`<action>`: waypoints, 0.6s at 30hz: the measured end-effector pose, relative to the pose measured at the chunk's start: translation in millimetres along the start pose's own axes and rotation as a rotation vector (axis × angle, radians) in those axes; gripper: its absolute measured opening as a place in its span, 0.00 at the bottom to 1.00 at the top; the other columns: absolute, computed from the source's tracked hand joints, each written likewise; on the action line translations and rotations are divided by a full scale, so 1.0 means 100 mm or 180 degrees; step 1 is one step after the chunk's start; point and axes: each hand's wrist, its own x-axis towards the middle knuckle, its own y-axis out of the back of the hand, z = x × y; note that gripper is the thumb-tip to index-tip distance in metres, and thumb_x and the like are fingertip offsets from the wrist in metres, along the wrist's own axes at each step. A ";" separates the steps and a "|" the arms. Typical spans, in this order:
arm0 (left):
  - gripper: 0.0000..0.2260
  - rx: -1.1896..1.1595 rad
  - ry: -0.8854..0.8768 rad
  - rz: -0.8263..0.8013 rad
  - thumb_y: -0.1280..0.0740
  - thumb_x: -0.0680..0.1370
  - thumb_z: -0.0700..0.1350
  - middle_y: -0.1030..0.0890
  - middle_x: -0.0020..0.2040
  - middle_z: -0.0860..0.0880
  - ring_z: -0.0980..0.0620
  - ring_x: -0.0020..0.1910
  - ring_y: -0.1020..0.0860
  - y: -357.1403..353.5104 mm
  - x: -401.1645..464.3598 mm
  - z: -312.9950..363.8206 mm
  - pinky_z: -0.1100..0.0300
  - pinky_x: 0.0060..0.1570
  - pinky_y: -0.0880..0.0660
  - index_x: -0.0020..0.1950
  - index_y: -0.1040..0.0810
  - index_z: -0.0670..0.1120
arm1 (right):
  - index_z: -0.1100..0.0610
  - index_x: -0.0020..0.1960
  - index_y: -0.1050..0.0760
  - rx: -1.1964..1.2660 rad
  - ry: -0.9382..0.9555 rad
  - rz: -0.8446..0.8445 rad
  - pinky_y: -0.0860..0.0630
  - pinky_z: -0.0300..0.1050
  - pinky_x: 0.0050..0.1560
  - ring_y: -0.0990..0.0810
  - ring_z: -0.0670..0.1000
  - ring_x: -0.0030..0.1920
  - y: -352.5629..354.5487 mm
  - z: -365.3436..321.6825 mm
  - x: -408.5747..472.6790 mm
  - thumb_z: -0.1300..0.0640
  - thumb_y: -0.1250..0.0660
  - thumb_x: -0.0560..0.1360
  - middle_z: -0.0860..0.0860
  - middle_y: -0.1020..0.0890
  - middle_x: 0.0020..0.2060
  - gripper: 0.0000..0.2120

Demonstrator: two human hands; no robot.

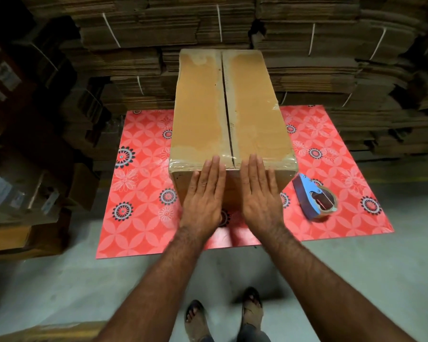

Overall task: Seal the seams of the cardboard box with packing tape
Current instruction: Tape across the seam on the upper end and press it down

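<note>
A red flowery mat point(143, 193) lies flat on the floor; on it stands a long brown cardboard box point(230, 114); the left hand point(204, 193) and right hand point(260, 193) press its near end, fingers flat and spread; a blue tape gun point(314, 196) lies just beside.

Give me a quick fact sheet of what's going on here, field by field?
setting: storeroom with stacks of flattened cardboard
box: cardboard box on a red patterned mat, flaps closed
centre seam: seam looks untaped
tape already on: clear tape along the near top edge
left hand: left hand flat on the box's near face
right hand: right hand flat on the same face
tape dispenser: blue tape dispenser lying on the mat, right of the box
</note>
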 end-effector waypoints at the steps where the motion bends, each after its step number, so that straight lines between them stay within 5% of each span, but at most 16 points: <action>1: 0.35 0.0003 -0.0007 -0.0061 0.50 0.74 0.41 0.60 0.81 0.40 0.42 0.81 0.59 -0.03 -0.04 0.00 0.43 0.78 0.53 0.81 0.57 0.38 | 0.65 0.80 0.54 -0.0033 -0.0006 -0.0030 0.50 0.59 0.78 0.53 0.59 0.80 -0.03 -0.02 -0.06 0.62 0.49 0.76 0.62 0.53 0.79 0.34; 6: 0.41 -0.0184 0.0066 -0.0232 0.41 0.71 0.41 0.59 0.81 0.40 0.44 0.81 0.58 0.11 -0.11 0.09 0.41 0.78 0.50 0.81 0.55 0.38 | 0.65 0.80 0.49 -0.0034 -0.0068 -0.0169 0.49 0.61 0.78 0.49 0.59 0.80 0.10 -0.09 -0.13 0.60 0.47 0.75 0.62 0.48 0.79 0.34; 11: 0.27 -0.0623 0.0008 0.0402 0.39 0.75 0.39 0.34 0.77 0.40 0.43 0.78 0.37 0.40 0.12 0.12 0.43 0.76 0.44 0.76 0.33 0.37 | 0.61 0.71 0.27 0.0650 -0.0493 0.0533 0.38 0.58 0.74 0.28 0.56 0.70 0.41 0.02 0.13 0.59 0.42 0.80 0.56 0.24 0.69 0.20; 14: 0.18 -0.0932 -0.0075 0.0502 0.32 0.76 0.38 0.20 0.65 0.42 0.43 0.66 0.23 0.40 0.40 0.07 0.48 0.73 0.37 0.66 0.22 0.40 | 0.60 0.67 0.24 0.0940 -0.0291 0.0057 0.39 0.53 0.71 0.25 0.56 0.67 0.36 0.15 0.38 0.55 0.43 0.81 0.56 0.21 0.65 0.18; 18: 0.31 -0.0822 -0.0335 0.0104 0.24 0.61 0.33 0.19 0.64 0.43 0.43 0.63 0.21 0.41 0.40 -0.18 0.48 0.67 0.30 0.65 0.21 0.41 | 0.59 0.70 0.27 0.0899 0.0117 -0.0400 0.38 0.52 0.72 0.27 0.56 0.70 0.31 0.44 0.35 0.57 0.43 0.79 0.56 0.24 0.69 0.21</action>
